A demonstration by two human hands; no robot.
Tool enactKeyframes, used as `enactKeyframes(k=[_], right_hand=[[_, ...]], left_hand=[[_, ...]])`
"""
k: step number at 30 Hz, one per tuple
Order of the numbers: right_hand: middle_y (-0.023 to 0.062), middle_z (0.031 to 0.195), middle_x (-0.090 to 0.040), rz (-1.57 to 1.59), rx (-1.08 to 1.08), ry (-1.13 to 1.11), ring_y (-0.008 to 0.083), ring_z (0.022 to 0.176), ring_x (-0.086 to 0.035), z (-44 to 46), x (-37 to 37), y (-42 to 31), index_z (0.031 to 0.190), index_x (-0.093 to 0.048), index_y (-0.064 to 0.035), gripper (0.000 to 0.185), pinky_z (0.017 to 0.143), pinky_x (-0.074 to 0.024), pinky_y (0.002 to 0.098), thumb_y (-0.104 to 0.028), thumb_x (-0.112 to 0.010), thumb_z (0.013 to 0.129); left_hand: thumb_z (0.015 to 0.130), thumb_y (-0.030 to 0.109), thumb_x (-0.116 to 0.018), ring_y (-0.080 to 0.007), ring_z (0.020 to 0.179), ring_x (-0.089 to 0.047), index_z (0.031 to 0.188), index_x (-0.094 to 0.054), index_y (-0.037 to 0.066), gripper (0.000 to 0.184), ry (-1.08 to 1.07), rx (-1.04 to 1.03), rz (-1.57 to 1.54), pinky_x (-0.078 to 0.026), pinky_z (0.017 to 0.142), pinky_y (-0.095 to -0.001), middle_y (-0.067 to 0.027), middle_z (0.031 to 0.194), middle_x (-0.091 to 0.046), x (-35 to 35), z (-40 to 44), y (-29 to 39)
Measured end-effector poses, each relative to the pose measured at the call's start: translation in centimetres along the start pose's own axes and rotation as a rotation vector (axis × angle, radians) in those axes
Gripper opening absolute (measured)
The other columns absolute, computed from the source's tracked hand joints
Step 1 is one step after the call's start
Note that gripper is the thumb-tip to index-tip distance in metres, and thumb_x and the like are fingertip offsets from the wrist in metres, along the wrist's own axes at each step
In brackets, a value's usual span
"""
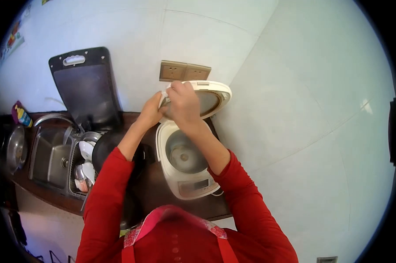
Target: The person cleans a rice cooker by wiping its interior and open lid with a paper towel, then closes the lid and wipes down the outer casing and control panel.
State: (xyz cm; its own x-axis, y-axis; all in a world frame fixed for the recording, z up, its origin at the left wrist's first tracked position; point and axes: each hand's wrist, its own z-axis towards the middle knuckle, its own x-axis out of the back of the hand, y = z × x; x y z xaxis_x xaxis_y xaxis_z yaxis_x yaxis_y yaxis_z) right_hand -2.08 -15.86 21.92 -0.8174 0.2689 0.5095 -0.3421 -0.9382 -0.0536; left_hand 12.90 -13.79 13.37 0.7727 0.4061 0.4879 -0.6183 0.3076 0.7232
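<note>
A white rice cooker (179, 184) stands on the dark counter with its lid (224, 92) raised toward the wall. Inside the body, a metal heating plate (184, 157) with a round centre shows, and no inner pot sits over it. My left hand (152, 111) is closed at the left edge of the lid. Close beside it, my right hand (184, 103) is curled at the lid's upper rim, covering part of its inner face. A brownish ring runs round that inner face. Whether a small cloth is between my fingers is hidden.
Left of the cooker stands a dark pan (108, 149). Beyond it are a dish rack (77, 175) with white dishes and a steel sink (48, 149). A black cutting board (87, 87) leans on the wall. Wall sockets (184, 71) sit just above the lid.
</note>
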Motion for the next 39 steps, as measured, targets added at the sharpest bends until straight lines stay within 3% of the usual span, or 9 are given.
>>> enactKeyframes(k=[6, 10, 15, 20, 26, 29, 33, 36, 39], right_hand=[[0.0101, 0.085, -0.056, -0.046, 0.052, -0.022, 0.0306, 0.084, -0.057, 0.3, 1.5, 2.9, 0.075, -0.059, -0.0028, 0.011, 0.069, -0.0493, 0.0398, -0.002, -0.065, 0.065], [0.0105, 0.088, -0.061, 0.060, -0.173, -0.037, 0.0322, 0.087, -0.060, 0.0, 3.4, 5.2, 0.081, -0.063, -0.0014, 0.007, 0.071, -0.0488, 0.0411, 0.001, -0.063, 0.074], [0.0104, 0.087, -0.059, 0.114, 0.069, -0.059, 0.0310, 0.084, -0.057, 1.8, 2.0, 2.7, 0.074, -0.060, -0.0009, 0.007, 0.068, -0.0473, 0.0415, 0.004, -0.061, 0.070], [0.0091, 0.081, -0.053, -0.077, 0.295, -0.370, 0.0271, 0.079, -0.051, 3.2, 0.7, 0.1, 0.065, -0.057, -0.0037, 0.005, 0.065, -0.0450, 0.0415, 0.000, -0.059, 0.064], [0.0080, 0.086, -0.054, -0.078, 0.457, -0.443, 0.0280, 0.084, -0.052, -1.5, -4.0, -0.8, 0.084, -0.056, -0.0033, 0.013, 0.075, -0.0453, 0.0390, -0.003, -0.057, 0.071], [0.0123, 0.087, -0.054, 0.131, 0.477, -0.378, 0.0306, 0.088, -0.053, -4.0, -6.5, 0.2, 0.091, -0.056, -0.0018, 0.020, 0.076, -0.0455, 0.0415, -0.003, -0.057, 0.071], [0.0088, 0.085, -0.056, -0.077, 0.445, -0.631, 0.0283, 0.088, -0.055, -9.9, -8.0, 1.5, 0.083, -0.064, -0.0041, 0.012, 0.067, -0.0494, 0.0399, -0.010, -0.059, 0.074], [0.0107, 0.088, -0.058, 0.010, 0.063, -0.767, 0.0301, 0.083, -0.060, -14.4, -6.6, 1.0, 0.093, -0.064, -0.0085, 0.017, 0.061, -0.0515, 0.0414, -0.008, -0.058, 0.077], [0.0121, 0.090, -0.059, 0.135, -0.206, -0.523, 0.0317, 0.074, -0.063, -17.0, -5.8, 1.1, 0.094, -0.064, -0.0113, 0.018, 0.059, -0.0523, 0.0432, -0.006, -0.056, 0.079]], left_hand=[[0.079, 0.006, -0.067, -0.0406, 0.105, -0.055, 0.120, -0.050, 0.003, 0.044, -0.031, -0.006, -0.021, -0.045, 0.089, -0.0417, -0.0211, 0.112, -0.060, -0.2, 0.1, -0.3], [0.077, 0.004, -0.071, -0.0284, 0.105, -0.059, 0.129, -0.048, 0.005, 0.056, -0.061, -0.002, -0.073, -0.044, 0.092, -0.0348, -0.0161, 0.113, -0.063, 0.2, 0.1, 0.1], [0.080, 0.003, -0.070, -0.0205, 0.129, -0.042, 0.148, -0.031, 0.011, 0.079, -0.257, 0.184, -0.637, -0.040, 0.101, -0.0322, -0.0130, 0.143, -0.040, 0.8, -1.1, -2.5], [0.091, 0.006, -0.055, -0.0232, 0.129, -0.044, 0.146, -0.031, 0.002, 0.060, -0.170, 0.299, -1.117, -0.038, 0.104, -0.0339, -0.0143, 0.139, -0.046, 1.1, -2.3, -4.2], [0.100, 0.024, -0.045, -0.0230, 0.114, -0.053, 0.144, -0.035, 0.001, 0.050, -0.148, 0.344, -1.450, -0.042, 0.101, -0.0367, -0.0155, 0.125, -0.053, 1.8, -1.3, -3.6], [0.101, 0.039, -0.040, -0.0219, 0.120, -0.050, 0.145, -0.037, 0.006, 0.055, -0.258, 0.429, -1.369, -0.039, 0.103, -0.0352, -0.0123, 0.132, -0.052, 2.8, -0.7, -3.1], [0.100, 0.035, -0.046, -0.0194, 0.119, -0.051, 0.144, -0.041, 0.009, 0.051, -0.249, 0.320, -0.910, -0.037, 0.103, -0.0313, -0.0119, 0.133, -0.053, 2.0, 0.3, -1.8], [0.099, 0.032, -0.051, -0.0151, 0.122, -0.048, 0.141, -0.045, 0.007, 0.049, -0.264, 0.150, -0.668, -0.035, 0.104, -0.0280, -0.0084, 0.137, -0.051, 2.0, 0.4, 0.0], [0.099, 0.028, -0.052, -0.0136, 0.125, -0.046, 0.140, -0.046, 0.005, 0.047, -0.206, 0.167, -0.708, -0.034, 0.105, -0.0269, -0.0068, 0.138, -0.051, 1.4, 0.3, 0.4]])
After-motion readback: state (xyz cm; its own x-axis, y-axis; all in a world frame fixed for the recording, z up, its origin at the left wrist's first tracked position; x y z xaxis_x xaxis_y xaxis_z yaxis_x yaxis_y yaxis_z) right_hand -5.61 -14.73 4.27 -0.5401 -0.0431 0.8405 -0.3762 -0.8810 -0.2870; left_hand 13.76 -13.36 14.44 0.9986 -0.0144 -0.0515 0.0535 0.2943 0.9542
